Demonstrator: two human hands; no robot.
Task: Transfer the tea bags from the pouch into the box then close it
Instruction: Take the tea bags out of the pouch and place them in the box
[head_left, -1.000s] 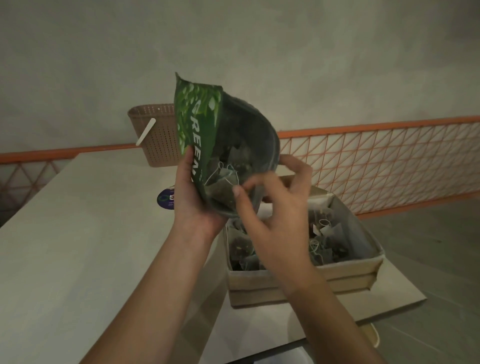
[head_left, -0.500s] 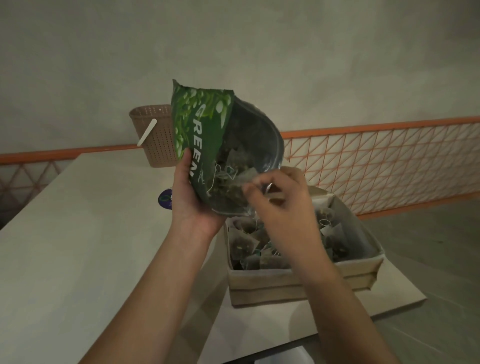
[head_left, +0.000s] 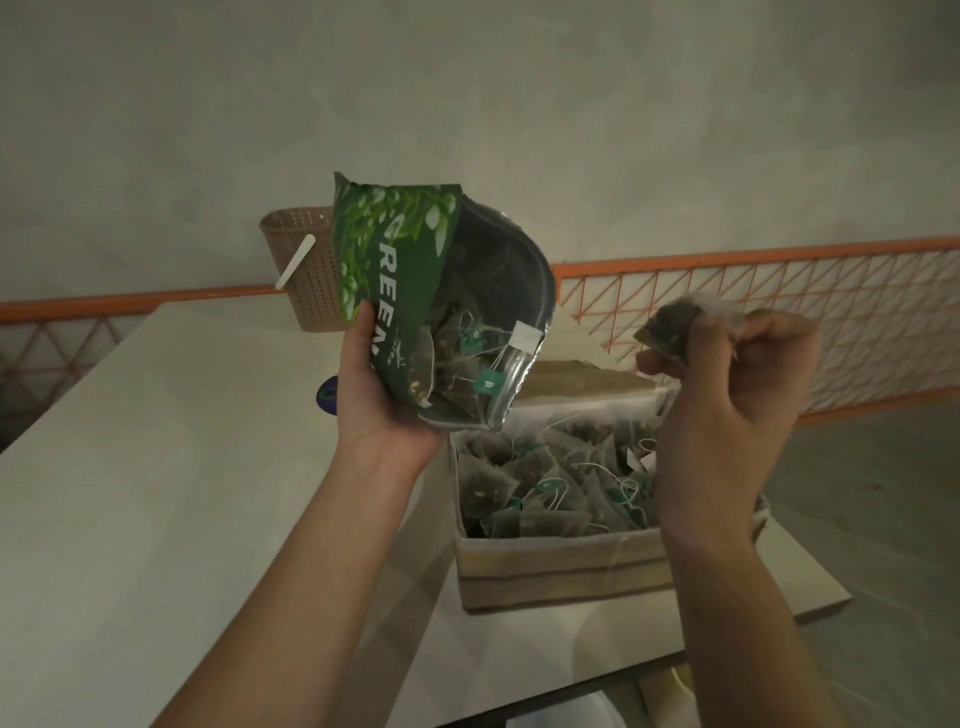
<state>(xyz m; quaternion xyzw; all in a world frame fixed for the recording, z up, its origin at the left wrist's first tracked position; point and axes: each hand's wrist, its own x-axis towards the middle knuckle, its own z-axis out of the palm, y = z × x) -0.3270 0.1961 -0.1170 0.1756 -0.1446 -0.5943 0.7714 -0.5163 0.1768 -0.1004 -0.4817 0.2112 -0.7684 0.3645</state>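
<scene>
My left hand (head_left: 382, 400) grips a green tea pouch (head_left: 395, 270) from below, tilted with its open mouth facing me and the box. Several tea bags (head_left: 467, 358) with strings and teal tags lie inside the pouch. My right hand (head_left: 727, 410) pinches a tea bag (head_left: 675, 325) above the right side of the box, clear of the pouch. The open beige cardboard box (head_left: 561, 566) stands on the table below, holding several pyramid tea bags (head_left: 550, 483). Its lid flap (head_left: 576, 382) stands open behind.
A brown woven basket (head_left: 306, 270) with a white stick stands at the table's far edge behind the pouch. A dark round sticker (head_left: 326, 397) lies on the pale table (head_left: 156, 493). An orange lattice railing (head_left: 779, 322) runs along the right; the table edge drops off near the box.
My right hand has drawn out of the pouch mouth and moved right and up, carrying a tea bag. The pouch stays tilted in my left hand.
</scene>
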